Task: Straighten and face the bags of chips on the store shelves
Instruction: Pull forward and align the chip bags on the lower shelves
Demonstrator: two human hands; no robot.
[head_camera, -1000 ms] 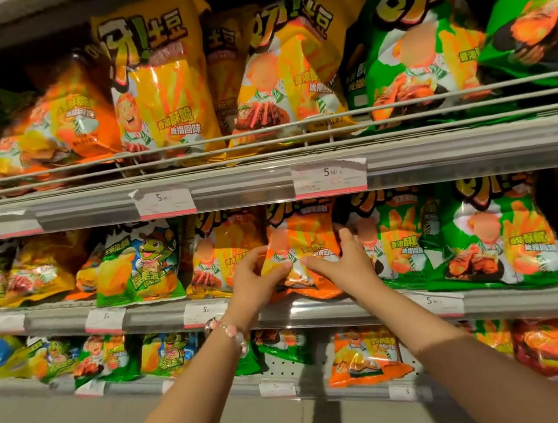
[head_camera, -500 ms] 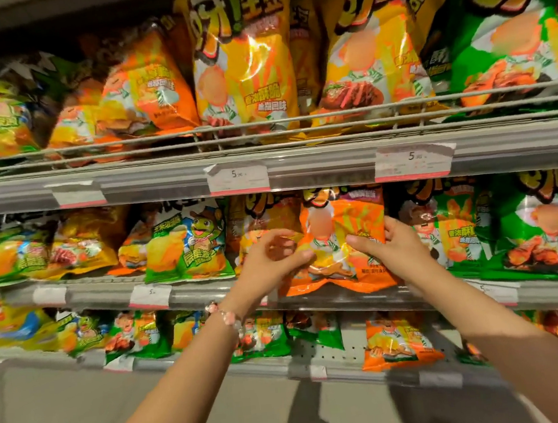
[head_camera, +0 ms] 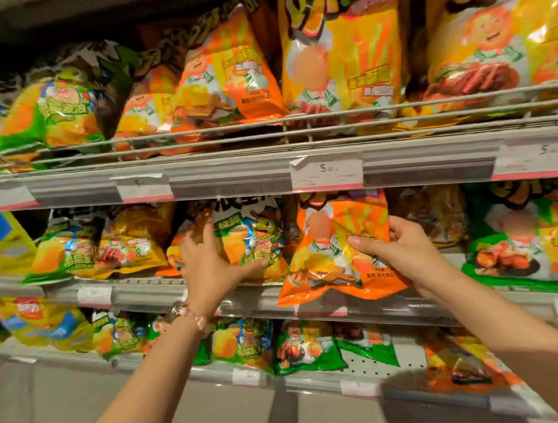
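I see a glossy orange chip bag (head_camera: 337, 250) with yellow streaks (beside a green-and-yellow cartoon-frog chip bag (head_camera: 256, 239)).

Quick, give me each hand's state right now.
Left hand: open, fingers spread, pressing on the green bag.
Right hand: gripping the orange bag by its right edge.

Price tag (head_camera: 326, 172) on the front edge of the upper shelf (head_camera: 233, 178) reads "5"; the tag at that edge's right end (head_camera: 543, 156) also shows "5". The tall yellow bag (head_camera: 340, 45) on the top shelf carries large "呀!土豆" lettering. Other print is too blurred to read
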